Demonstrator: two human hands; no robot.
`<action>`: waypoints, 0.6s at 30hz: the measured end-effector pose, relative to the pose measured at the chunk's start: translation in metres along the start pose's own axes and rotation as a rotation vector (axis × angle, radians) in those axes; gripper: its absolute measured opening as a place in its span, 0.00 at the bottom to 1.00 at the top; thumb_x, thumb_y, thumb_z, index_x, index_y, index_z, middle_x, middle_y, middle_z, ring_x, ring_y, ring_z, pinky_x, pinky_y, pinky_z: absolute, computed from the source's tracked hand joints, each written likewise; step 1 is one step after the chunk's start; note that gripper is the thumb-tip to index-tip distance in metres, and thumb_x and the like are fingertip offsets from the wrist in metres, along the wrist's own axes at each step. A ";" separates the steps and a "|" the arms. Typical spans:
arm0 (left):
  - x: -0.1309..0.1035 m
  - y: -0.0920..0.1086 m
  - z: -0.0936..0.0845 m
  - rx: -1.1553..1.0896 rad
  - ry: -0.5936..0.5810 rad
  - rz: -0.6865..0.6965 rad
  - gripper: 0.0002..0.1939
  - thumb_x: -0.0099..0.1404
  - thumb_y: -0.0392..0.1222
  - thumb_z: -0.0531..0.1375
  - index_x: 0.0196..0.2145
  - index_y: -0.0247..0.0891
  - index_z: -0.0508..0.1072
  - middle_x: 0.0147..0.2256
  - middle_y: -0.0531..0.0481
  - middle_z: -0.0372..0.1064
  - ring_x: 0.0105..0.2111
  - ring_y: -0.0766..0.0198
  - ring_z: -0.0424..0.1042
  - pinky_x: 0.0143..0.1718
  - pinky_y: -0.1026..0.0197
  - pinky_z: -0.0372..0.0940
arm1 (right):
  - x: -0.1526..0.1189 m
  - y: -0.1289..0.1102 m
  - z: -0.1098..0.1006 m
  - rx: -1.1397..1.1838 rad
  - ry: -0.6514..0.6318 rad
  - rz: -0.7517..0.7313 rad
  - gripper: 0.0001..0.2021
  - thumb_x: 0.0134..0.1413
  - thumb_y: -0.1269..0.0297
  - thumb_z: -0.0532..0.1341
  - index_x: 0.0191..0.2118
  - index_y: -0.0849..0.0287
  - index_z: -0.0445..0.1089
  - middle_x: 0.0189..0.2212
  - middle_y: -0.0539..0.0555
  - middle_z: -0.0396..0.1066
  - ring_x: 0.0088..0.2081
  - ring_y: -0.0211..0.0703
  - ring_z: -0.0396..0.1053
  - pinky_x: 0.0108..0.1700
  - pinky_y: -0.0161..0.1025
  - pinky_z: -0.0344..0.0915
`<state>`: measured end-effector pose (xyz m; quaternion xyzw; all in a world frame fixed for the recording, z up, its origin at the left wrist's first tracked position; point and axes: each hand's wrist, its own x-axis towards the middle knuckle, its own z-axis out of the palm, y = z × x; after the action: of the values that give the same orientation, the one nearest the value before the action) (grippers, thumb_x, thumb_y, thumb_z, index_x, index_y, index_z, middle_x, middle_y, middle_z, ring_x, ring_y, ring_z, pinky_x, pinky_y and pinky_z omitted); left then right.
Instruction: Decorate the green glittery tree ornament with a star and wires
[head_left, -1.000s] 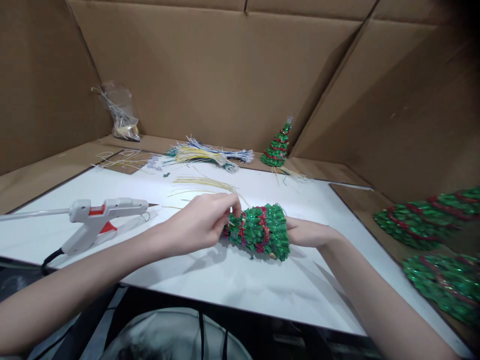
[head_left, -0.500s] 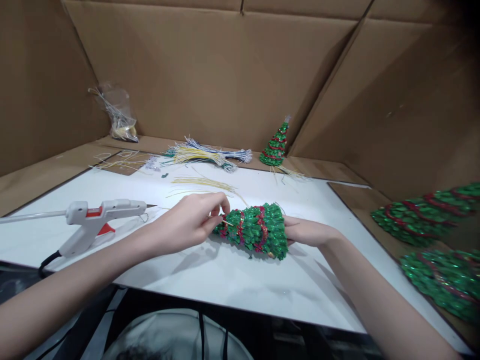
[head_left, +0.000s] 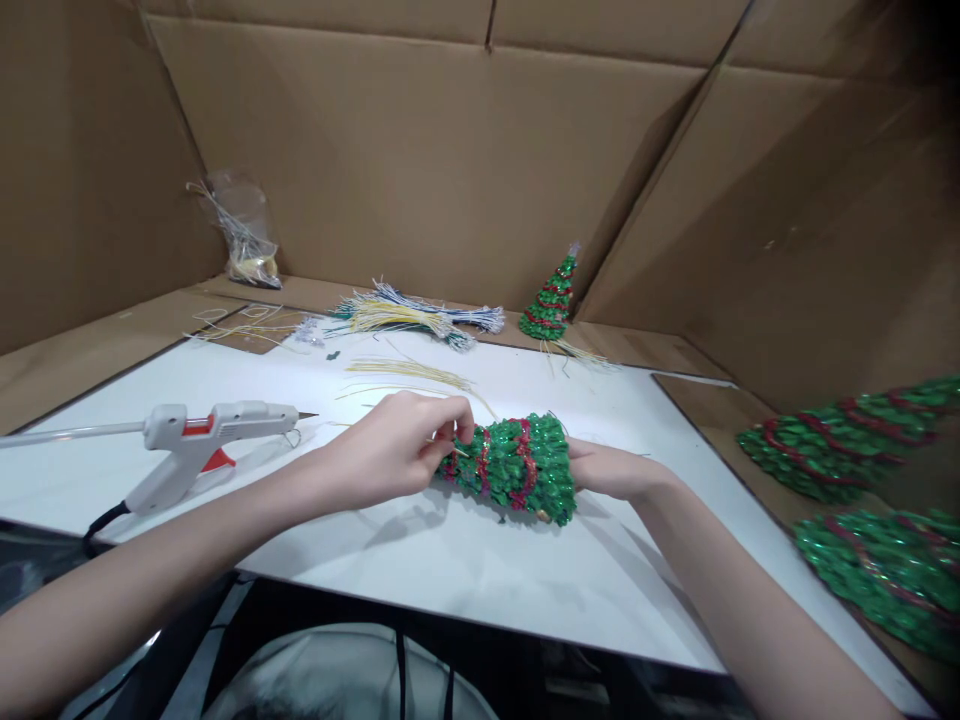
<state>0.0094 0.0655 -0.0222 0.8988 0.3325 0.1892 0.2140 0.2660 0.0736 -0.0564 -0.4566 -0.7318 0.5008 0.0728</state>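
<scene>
A small green Christmas tree (head_left: pixel 499 470) with glittery ruffled tiers and red garland lies on its side, its narrow end pointing left. My left hand (head_left: pixel 409 445) is closed in a pinch on a thin pale wire (head_left: pixel 460 452), against the tree's narrow end. That tip is mostly covered by my fingers. From the right, my right hand (head_left: pixel 607 468) reaches into the wide base and holds the tree there. The fingers of that hand are hidden inside. Behind the tree lie several loose yellow wires (head_left: pixel 409 371).
A white hot glue gun (head_left: pixel 225 425) rests at left, nozzle towards my left hand. Bundled wires (head_left: pixel 405 315) and a finished-looking small tree (head_left: pixel 550 300) are at the back. Two larger trees (head_left: pixel 832 445) lie at right. Cardboard walls (head_left: pixel 420 150) enclose the table (head_left: pixel 465 580).
My left hand has shifted slightly right along the tree's narrow end, still pinching the wire. My right hand stays in the base. The whole view has moved a little.
</scene>
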 end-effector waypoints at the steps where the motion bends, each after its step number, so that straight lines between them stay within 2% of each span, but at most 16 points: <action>1: 0.001 0.001 0.001 0.003 -0.001 0.002 0.10 0.58 0.26 0.53 0.34 0.38 0.67 0.26 0.56 0.66 0.25 0.70 0.62 0.26 0.68 0.53 | 0.000 0.000 0.000 0.012 -0.002 0.017 0.21 0.46 0.63 0.58 0.50 0.56 0.69 0.36 0.53 0.71 0.33 0.41 0.67 0.33 0.37 0.68; 5: 0.007 0.003 0.007 0.016 -0.008 0.025 0.10 0.56 0.25 0.52 0.32 0.37 0.67 0.25 0.56 0.66 0.25 0.70 0.62 0.26 0.68 0.52 | 0.000 0.001 0.001 0.055 -0.026 0.041 0.21 0.44 0.64 0.59 0.48 0.56 0.71 0.38 0.53 0.72 0.37 0.44 0.68 0.36 0.39 0.69; 10: 0.007 0.002 0.009 0.031 -0.017 0.021 0.11 0.57 0.26 0.52 0.36 0.38 0.67 0.26 0.55 0.67 0.25 0.69 0.64 0.26 0.68 0.52 | 0.000 0.000 0.001 0.063 -0.046 0.012 0.25 0.48 0.59 0.59 0.54 0.53 0.67 0.46 0.53 0.72 0.44 0.50 0.69 0.43 0.45 0.70; 14: 0.000 0.000 0.003 0.051 -0.021 -0.022 0.10 0.59 0.29 0.53 0.38 0.39 0.67 0.26 0.55 0.67 0.25 0.68 0.64 0.26 0.67 0.53 | 0.000 -0.001 0.001 0.067 -0.070 -0.096 0.25 0.51 0.57 0.59 0.57 0.52 0.65 0.55 0.53 0.66 0.56 0.54 0.62 0.55 0.48 0.63; 18: -0.005 -0.003 -0.005 0.036 -0.001 -0.057 0.10 0.60 0.30 0.53 0.39 0.39 0.67 0.29 0.55 0.68 0.26 0.68 0.64 0.26 0.67 0.54 | -0.001 0.000 0.000 0.052 -0.068 -0.117 0.26 0.52 0.57 0.60 0.58 0.53 0.63 0.60 0.53 0.61 0.60 0.55 0.58 0.60 0.49 0.58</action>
<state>0.0024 0.0653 -0.0205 0.8927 0.3613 0.1766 0.2033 0.2663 0.0731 -0.0562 -0.3936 -0.7459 0.5299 0.0888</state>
